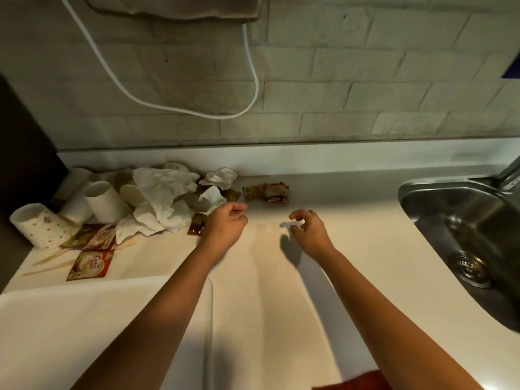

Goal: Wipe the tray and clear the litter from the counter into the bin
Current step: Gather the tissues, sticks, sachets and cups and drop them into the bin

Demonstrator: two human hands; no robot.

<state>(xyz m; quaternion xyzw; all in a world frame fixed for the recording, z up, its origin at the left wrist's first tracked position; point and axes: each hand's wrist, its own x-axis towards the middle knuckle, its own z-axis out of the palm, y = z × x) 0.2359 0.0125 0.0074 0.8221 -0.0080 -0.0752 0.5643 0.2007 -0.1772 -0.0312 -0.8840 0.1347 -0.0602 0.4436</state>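
— Left side of the counter (261,277)?

— Obstructed. Toppled paper cups (104,202), crumpled tissues (161,198), sachets (91,264) and wooden stirrers (53,258) fill the back corner against the dark side panel (22,153).

— Centre?

— Bare surface from the front edge to the backsplash ledge, save a small wrapper bundle (270,193) near the wall.

— Right?

— The steel sink (461,229) and faucet (509,171) bound it. A white cable (253,80) loops on the brick wall overhead.
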